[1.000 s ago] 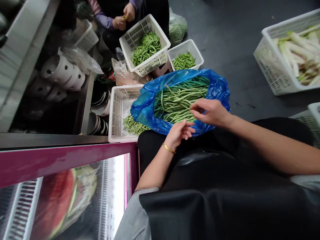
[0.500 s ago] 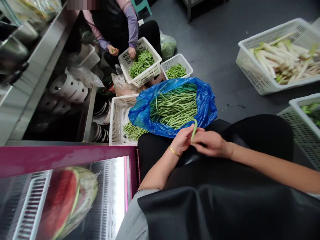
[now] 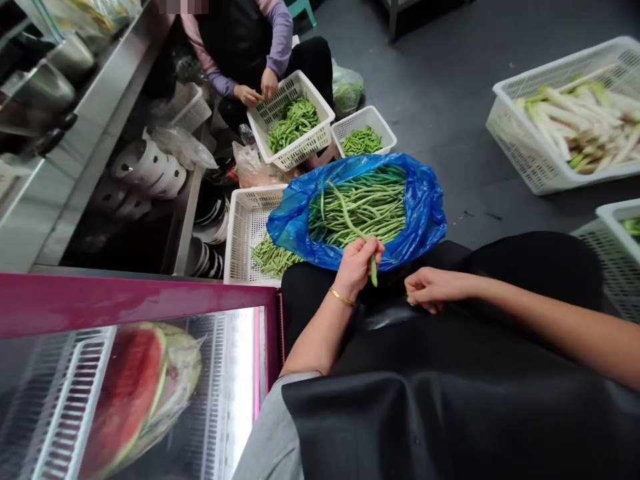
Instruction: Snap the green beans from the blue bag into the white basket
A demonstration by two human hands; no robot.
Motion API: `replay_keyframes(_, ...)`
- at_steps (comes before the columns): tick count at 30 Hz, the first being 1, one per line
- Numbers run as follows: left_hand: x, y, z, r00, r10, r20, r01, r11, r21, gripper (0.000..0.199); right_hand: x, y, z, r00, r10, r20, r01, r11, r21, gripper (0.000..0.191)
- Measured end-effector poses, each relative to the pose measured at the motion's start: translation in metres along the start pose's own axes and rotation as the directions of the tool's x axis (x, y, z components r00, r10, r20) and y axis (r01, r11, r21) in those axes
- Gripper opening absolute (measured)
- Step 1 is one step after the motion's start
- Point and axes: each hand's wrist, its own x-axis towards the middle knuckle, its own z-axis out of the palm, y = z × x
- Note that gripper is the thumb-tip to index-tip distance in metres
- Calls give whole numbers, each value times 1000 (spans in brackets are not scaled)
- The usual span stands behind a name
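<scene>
My left hand (image 3: 357,263), with a gold bracelet at the wrist, is closed around a long green bean (image 3: 344,208). One end of the bean points up over the bag and the other pokes out below my fingers. My right hand (image 3: 429,288) is closed above my dark lap, apart from the left; a tiny green bit shows at its fingertips, too small to name. In front of both hands lies an open blue plastic bag (image 3: 426,210) full of long beans (image 3: 373,200). Left of it, a white basket (image 3: 239,230) holds short bean pieces (image 3: 274,257), partly hidden by the bag.
Across from me a co-worker's hands (image 3: 259,92) meet over a white basket (image 3: 306,148) of green pods. A smaller pod basket (image 3: 390,138) stands beside it. At right is a crate (image 3: 517,160) of pale stalks. A glass-topped cooler with cut watermelon (image 3: 133,383) borders my left.
My hands have come apart: the left has kept the bean, now extended over the bag, and the right has drawn away to the right. The co-worker's hands have come together.
</scene>
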Motion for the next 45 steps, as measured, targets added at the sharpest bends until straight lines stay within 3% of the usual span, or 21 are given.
replay_keyframes(2,-3,4,-4,982,-115,149,115,993,8,43,-3,-11,-20,999,-53,11,53,996,-65,31)
replay_keyframes(4,-6,5,-5,929,-236,287,229,972,57,44,-3,-34,-40,973,-166,-162,172,985,27,44)
replay_keyframes(7,-7,2,-4,881,-322,346,298,947,123,46,1,-66,-52,847,-272,-458,375,915,150,39)
replay_keyframes(9,-5,1,-7,921,-277,275,280,960,30,48,3,-74,-41,721,-307,-621,462,881,101,30)
replay_keyframes(11,1,4,-14,979,-174,110,190,968,-165,50,3,-69,-19,615,-329,-716,484,875,14,28)
replay_keyframes(13,9,10,-24,990,-85,-116,45,950,-308,52,2,-58,4,583,-345,-736,487,873,-23,30)
replay_keyframes(15,16,14,-31,938,-8,-346,-97,954,-284,53,3,-47,18,631,-322,-706,481,876,30,34)
replay_keyframes(17,19,13,-31,915,51,-401,-110,986,-127,51,10,-41,20,748,-265,-608,427,894,136,39)
replay_keyframes(20,15,3,-19,993,-34,-111,48,991,125,46,23,-36,6,855,-240,-460,348,923,163,46)
replay_keyframes(22,9,-3,-11,989,-135,60,116,962,247,46,27,-33,-4,840,-285,-462,331,944,20,45)
replay_keyframes(24,3,-5,-9,980,-158,122,103,925,367,45,24,-29,-12,801,-370,-470,283,927,-245,40)
replay_keyframes(26,-2,-3,-11,968,-170,185,57,865,499,41,15,-22,-18,799,-477,-366,232,806,-544,34)
replay_keyframes(28,-6,0,-16,943,-201,265,2,800,600,37,3,-16,-21,853,-500,-151,234,624,-745,32)
replay_keyframes(31,-12,1,-18,893,-254,371,-58,753,655,32,-11,-12,-19,899,-435,42,294,530,-795,36)
replay_keyframes(33,-16,-4,-14,890,-244,384,-43,796,604,34,-14,-14,-11,895,-447,-16,319,664,-676,37)
replay_keyframes(36,-19,-17,0,950,-143,279,40,937,347,38,-6,-20,9,842,-397,-367,365,918,-155,38)
replay_keyframes(38,-17,-27,10,983,-81,165,51,982,180,38,7,-23,22,783,-262,-564,444,871,211,39)
replay_keyframes(40,-14,-34,16,996,-43,76,30,986,162,37,21,-23,29,754,-163,-636,483,795,368,41)
replay_keyframes(42,-12,-38,17,999,-15,34,6,966,257,35,28,-20,25,740,-136,-659,426,853,302,42)
replay_keyframes(44,-14,-37,14,997,-39,71,12,938,348,35,27,-15,11,737,-187,-650,253,967,8,44)
replay_keyframes(45,-15,-34,11,991,-76,114,30,933,359,35,23,-13,1,783,-216,-583,131,974,-185,45)
